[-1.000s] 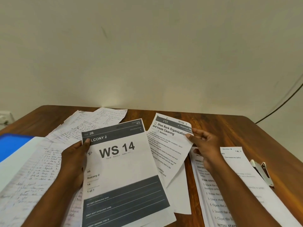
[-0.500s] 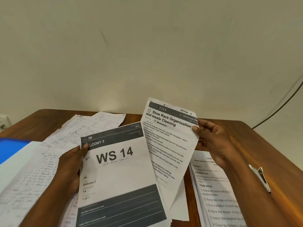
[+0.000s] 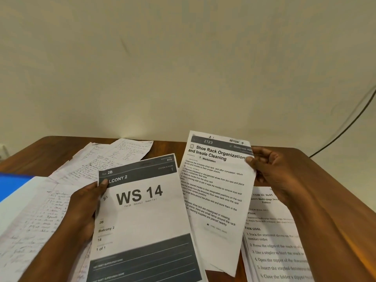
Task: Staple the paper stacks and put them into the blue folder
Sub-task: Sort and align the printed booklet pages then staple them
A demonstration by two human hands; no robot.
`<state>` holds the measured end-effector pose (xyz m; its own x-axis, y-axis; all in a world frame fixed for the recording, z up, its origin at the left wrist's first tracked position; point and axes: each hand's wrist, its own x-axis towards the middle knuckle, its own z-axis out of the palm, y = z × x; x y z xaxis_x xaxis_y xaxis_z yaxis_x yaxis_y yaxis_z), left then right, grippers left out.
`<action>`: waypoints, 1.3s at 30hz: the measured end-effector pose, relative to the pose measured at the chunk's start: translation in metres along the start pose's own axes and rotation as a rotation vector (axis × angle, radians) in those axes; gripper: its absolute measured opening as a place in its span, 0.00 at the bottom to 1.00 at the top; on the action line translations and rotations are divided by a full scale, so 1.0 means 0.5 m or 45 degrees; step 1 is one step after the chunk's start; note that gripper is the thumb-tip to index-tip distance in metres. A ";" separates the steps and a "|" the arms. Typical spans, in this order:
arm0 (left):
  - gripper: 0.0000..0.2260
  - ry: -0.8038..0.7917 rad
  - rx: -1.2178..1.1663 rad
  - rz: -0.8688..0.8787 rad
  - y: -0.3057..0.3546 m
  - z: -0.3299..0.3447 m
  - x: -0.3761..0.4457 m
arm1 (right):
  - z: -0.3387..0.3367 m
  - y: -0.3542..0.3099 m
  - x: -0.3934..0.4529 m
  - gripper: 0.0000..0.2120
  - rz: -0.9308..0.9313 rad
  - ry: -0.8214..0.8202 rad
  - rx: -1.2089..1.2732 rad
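Wooden table (image 3: 162, 148) against a plain wall. I see 2 sheets raised: the left hand (image 3: 81, 208) grips the "WS 14" sheet (image 3: 146, 218) by its left edge, thumb on top; the right hand (image 3: 272, 171) pinches the "Shoe Rack" sheet (image 3: 215, 190) at its upper right corner. The blue folder (image 3: 12, 184) lies at far left, beyond the handwritten pages (image 3: 40, 210).

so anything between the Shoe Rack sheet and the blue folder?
Yes. The WS 14 sheet, held by the left hand, and the handwritten pages lie between the Shoe Rack sheet and the blue folder.
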<state>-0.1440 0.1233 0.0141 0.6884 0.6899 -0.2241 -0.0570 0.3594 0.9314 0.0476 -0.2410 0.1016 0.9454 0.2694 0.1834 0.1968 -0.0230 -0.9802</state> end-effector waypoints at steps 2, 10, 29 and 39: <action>0.09 -0.009 -0.010 -0.004 -0.002 -0.004 0.001 | 0.005 0.002 -0.003 0.11 0.001 -0.015 -0.036; 0.11 -0.036 -0.093 -0.057 0.001 -0.015 0.007 | -0.011 0.028 0.002 0.13 0.091 -0.195 -0.542; 0.12 -0.082 -0.081 -0.108 -0.003 -0.014 0.012 | 0.146 0.192 -0.032 0.38 -0.003 -0.406 -1.515; 0.13 -0.088 -0.161 -0.120 -0.002 -0.029 0.022 | 0.203 0.159 -0.065 0.29 -0.065 -0.300 -1.132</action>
<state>-0.1466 0.1398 0.0067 0.7430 0.6057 -0.2846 -0.0772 0.5000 0.8626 0.0064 -0.1539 0.0104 0.8718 0.4775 0.1090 0.4563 -0.7109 -0.5352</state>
